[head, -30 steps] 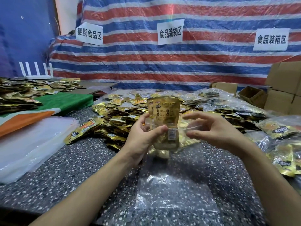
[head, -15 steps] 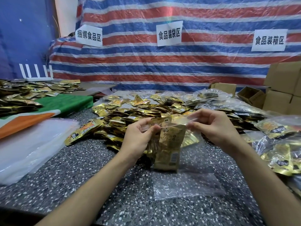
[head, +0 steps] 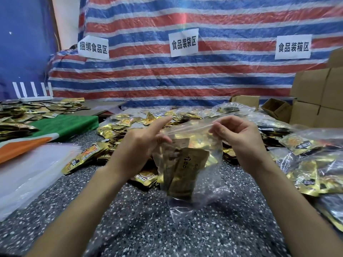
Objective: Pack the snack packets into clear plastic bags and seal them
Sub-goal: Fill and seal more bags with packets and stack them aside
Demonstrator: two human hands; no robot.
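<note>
I hold a clear plastic bag [head: 207, 182] up above the speckled table [head: 141, 223]. Gold snack packets [head: 187, 169] sit inside it, hanging low in the bag. My right hand [head: 237, 134] pinches the bag's top strip at its right end. My left hand [head: 141, 143] pinches the same top edge at the left, with its index finger stretched out straight. The bag's mouth runs taut between both hands. A big heap of loose gold snack packets [head: 130, 127] lies on the table behind the bag.
Filled clear bags [head: 308, 164] are piled on the right. A stack of empty plastic bags [head: 27, 173] lies on the left, beside a green and orange cloth [head: 61, 125] and more packets [head: 22, 112]. Cardboard boxes [head: 315, 101] stand at the back right. A striped tarp hangs behind.
The packet slid fully down into the bag. Both hands rose and spread apart along the bag's top edge, pulling it taut.
</note>
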